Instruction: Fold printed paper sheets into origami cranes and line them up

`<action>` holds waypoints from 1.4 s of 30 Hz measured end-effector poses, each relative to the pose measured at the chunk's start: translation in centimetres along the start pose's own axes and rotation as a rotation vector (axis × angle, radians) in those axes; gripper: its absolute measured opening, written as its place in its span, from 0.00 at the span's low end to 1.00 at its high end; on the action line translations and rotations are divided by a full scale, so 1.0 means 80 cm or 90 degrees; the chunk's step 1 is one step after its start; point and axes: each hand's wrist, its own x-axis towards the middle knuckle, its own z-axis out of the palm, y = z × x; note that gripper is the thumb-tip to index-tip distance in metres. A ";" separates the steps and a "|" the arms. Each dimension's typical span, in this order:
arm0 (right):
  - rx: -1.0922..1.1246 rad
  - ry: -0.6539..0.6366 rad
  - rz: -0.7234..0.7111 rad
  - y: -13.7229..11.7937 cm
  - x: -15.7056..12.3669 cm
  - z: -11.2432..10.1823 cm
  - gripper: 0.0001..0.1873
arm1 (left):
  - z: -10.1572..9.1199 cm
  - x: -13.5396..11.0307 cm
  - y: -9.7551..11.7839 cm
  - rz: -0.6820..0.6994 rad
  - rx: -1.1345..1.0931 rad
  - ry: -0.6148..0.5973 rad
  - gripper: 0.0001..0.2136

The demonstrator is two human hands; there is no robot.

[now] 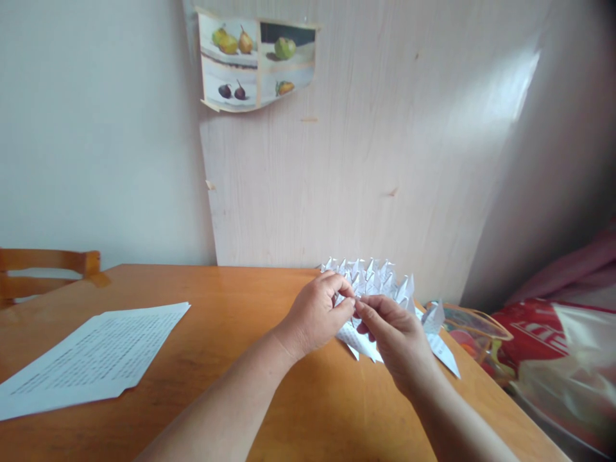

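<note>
My left hand (320, 310) and my right hand (392, 330) meet above the table, thumbs and fingertips pinched together. Between them is a small piece of folded white paper (355, 303), mostly hidden by the fingers. Just below the fingertips shows a printed paper fold (363, 343) with pointed ends; whether it is part of the held piece I cannot tell. Right behind my hands stand several folded paper cranes (370, 276) in rows, made from printed white paper. One more folded paper crane (434, 316) is to the right of my right hand.
A stack of printed sheets (103, 353) lies at the left of the wooden table (231, 321). A chair (48, 262) stands beyond the left edge. Past the right edge are plastic bags (543, 340). A sheet of fruit pictures (257, 61) hangs on the wall panel.
</note>
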 end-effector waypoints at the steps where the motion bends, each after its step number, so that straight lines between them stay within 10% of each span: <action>1: -0.002 0.003 -0.005 -0.001 0.000 0.000 0.17 | 0.000 0.000 0.000 -0.013 -0.024 -0.007 0.02; 20: 0.012 0.003 -0.102 0.014 -0.001 0.003 0.14 | 0.002 0.003 -0.002 -0.055 -0.080 -0.027 0.05; 42: -0.293 0.043 -0.349 0.025 -0.005 -0.004 0.15 | 0.003 0.004 -0.012 -0.048 -0.046 -0.011 0.08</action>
